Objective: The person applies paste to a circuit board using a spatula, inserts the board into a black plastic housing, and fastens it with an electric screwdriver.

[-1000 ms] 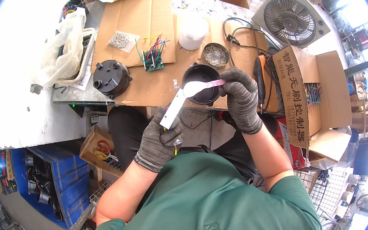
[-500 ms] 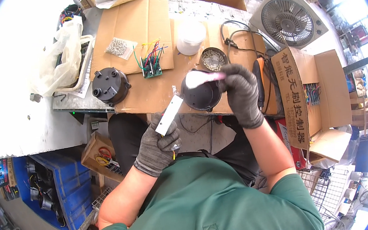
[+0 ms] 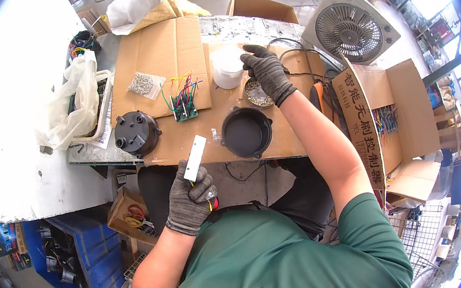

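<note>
A narrow white plate [image 3: 195, 158] stands tilted up out of my left hand [image 3: 187, 202], whose gloved fingers are closed around its lower end. Coloured wire ends and a red bit poke out below the grip. At the right side of a white tub [image 3: 228, 78], my gloved right hand [image 3: 269, 73] has its fingers bent at the rim. What those fingers hold is hidden. Below the tub lies an open, round black housing [image 3: 246, 133]. Partly under my right wrist sits a round dish [image 3: 257, 92] of small metal parts.
A black motor-like unit [image 3: 136, 133], a wired circuit board [image 3: 184, 108] and a bag of screws [image 3: 146, 84] lie on the cardboard [image 3: 164, 45]. To the right are an orange-handled tool [image 3: 317, 97], a box fan [image 3: 348, 31] and an open carton [image 3: 410, 107].
My right hand has moved away from above the black housing to the tub, and the white-smeared tool it held no longer shows. My left hand has drawn slightly left and down with the white plate.
</note>
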A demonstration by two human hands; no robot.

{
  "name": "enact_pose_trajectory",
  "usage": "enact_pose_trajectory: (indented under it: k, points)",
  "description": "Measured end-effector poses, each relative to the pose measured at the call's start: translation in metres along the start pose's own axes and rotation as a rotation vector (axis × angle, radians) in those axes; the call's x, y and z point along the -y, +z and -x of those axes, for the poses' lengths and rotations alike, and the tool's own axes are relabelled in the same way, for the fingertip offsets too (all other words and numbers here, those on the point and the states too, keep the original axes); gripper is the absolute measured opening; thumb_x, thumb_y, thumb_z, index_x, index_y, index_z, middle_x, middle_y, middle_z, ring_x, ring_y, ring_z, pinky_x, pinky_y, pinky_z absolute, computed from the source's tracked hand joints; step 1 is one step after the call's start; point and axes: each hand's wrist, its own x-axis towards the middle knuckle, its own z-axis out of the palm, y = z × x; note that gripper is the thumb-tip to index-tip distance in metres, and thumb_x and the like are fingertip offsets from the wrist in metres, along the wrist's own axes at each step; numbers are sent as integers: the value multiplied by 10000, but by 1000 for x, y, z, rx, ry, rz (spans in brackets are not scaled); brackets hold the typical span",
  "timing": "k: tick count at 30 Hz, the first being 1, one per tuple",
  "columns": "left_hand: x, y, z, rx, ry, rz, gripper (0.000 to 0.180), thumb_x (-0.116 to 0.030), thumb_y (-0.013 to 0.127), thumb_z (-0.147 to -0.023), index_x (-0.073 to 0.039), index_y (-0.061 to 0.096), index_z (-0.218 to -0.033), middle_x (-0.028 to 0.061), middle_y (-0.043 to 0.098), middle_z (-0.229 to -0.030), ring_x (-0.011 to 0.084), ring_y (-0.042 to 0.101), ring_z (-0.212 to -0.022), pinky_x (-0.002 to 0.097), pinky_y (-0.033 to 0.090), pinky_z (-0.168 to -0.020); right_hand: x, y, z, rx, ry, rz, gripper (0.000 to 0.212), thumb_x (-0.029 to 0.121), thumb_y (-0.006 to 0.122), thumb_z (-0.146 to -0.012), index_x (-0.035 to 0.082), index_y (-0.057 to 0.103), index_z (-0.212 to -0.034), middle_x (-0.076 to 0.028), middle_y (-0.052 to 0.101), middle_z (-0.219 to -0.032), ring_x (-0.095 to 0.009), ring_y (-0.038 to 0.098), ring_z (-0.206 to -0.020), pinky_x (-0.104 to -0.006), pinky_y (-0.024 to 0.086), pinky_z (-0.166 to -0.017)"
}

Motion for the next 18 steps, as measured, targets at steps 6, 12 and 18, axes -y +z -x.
enact_pose_trajectory:
  k: [6, 12, 18]
  points:
    - [7, 14, -1, 20, 114, -65, 438, -363, 540, -1078, -58, 561, -1392, 13, 651, -868, 65, 433, -528, 240, 397, -507, -35, -42, -6, -206, -218, 608, 598, 419, 708, -901, 30, 629, -1348, -113, 747, -888, -222, 716, -886, -372, 550, -824]
    - [19, 41, -10, -62, 258, -340, 473, -262, 524, -1093, -66, 452, -1517, 11, 663, -1022, 62, 529, -612, 248, 478, -585, 10, -17, 170, 156, 51, -83, 313, 222, 730, -960, 11, 693, -1189, -51, 698, -1030, -111, 629, -946, -272, 511, -871]
    - [63, 53, -24, -141, 451, -735, 252, -130, 579, -1062, -50, 565, -1301, 42, 674, -1047, 81, 636, -897, 253, 558, -783, -2, 15, 246, 309, 217, -372, 292, 226, 671, -1006, 29, 670, -1221, -48, 693, -1067, -121, 629, -1023, -295, 512, -929]
